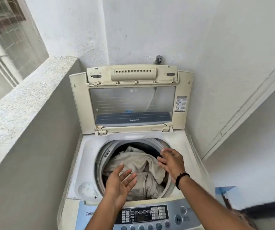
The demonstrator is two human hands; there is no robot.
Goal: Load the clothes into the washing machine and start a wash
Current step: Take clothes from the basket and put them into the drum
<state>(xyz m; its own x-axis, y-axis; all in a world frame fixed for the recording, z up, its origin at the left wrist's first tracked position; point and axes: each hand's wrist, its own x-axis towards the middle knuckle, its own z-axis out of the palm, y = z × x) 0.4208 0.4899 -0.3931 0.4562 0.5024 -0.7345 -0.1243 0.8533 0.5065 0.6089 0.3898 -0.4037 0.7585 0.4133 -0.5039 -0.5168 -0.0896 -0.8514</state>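
A cream top-loading washing machine (87, 146) stands in the corner with its folding lid (131, 100) raised against the wall. Pale beige clothes (138, 161) fill its drum. My left hand (121, 185) hovers palm-up over the drum's front edge, fingers straight, holding nothing. My right hand (171, 161), with a black band on its wrist, is spread over the drum's right side, fingers extended above the clothes and empty. The control panel (143, 214) with buttons and a small display runs along the machine's front edge under my forearms.
A grey speckled ledge (25, 100) below a window runs along the left. White walls close in behind and to the right, with a tap (158, 59) above the lid. A light blue object (226, 195) sits at the lower right beside the machine.
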